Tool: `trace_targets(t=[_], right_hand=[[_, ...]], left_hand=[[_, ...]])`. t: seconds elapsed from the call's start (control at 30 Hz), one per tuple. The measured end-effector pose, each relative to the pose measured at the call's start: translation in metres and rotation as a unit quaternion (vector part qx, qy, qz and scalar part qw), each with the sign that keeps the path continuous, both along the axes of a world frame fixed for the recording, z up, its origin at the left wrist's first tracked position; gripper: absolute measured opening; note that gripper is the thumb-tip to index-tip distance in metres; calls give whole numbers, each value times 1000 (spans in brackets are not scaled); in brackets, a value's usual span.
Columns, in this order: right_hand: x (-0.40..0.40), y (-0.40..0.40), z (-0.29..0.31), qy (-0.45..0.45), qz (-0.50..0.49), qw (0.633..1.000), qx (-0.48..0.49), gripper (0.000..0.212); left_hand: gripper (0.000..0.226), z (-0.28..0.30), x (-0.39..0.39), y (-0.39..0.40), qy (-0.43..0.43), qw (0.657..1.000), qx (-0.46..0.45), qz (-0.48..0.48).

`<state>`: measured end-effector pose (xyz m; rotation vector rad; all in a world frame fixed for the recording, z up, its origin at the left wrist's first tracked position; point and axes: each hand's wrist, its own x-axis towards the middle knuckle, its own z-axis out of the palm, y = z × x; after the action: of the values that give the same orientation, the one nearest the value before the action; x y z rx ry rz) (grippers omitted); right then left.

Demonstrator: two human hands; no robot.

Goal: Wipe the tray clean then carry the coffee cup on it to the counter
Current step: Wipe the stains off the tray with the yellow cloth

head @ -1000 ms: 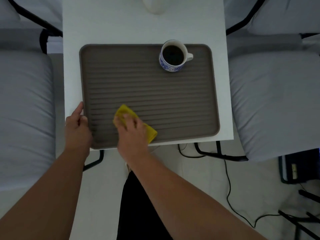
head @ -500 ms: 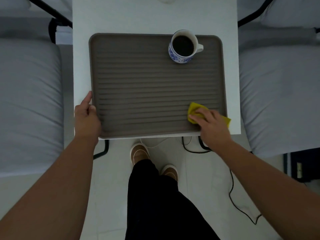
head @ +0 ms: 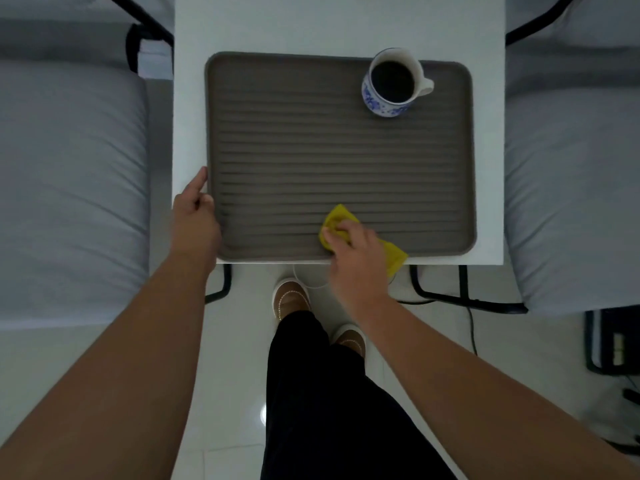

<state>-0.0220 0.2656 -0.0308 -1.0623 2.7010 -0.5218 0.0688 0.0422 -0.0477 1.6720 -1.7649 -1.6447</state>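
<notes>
A brown ribbed tray (head: 311, 140) lies on a small white table (head: 339, 26). A blue-and-white cup (head: 393, 85) full of dark coffee stands upright in the tray's far right corner, handle to the right. My right hand (head: 356, 247) presses a yellow cloth (head: 337, 216) onto the tray near its front edge, right of the middle; the cloth's tail sticks out past the table edge. My left hand (head: 194, 211) grips the tray's left rim at the near corner, thumb along the edge.
Grey cushioned chairs (head: 69, 174) flank the table on both sides, the right chair (head: 575, 168) close to the table edge. Black table legs and a cable (head: 471, 327) run over the white floor. My legs and brown shoes (head: 289, 297) stand just before the table.
My right hand swept the yellow cloth along the tray's front strip from left to the right corner, and has now come back toward the middle. My left hand stayed on the rim.
</notes>
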Motion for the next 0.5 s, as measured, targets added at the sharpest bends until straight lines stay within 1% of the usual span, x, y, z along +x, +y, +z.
trace_targets(t=[0.13,0.27,0.37,0.5], right_hand=[[39,-63,7,-53,85,993,64,48],[63,-109,15,-73,135,983,96,44],[68,-121,17,-76,129,984,96,41],[56,-109,15,-81,172,978,88,47]], left_hand=[[52,3,1,-7,22,998,49,15],[51,6,6,-13,20,997,73,0],[48,7,6,-16,13,997,74,11],[47,8,3,-12,2,999,42,3]])
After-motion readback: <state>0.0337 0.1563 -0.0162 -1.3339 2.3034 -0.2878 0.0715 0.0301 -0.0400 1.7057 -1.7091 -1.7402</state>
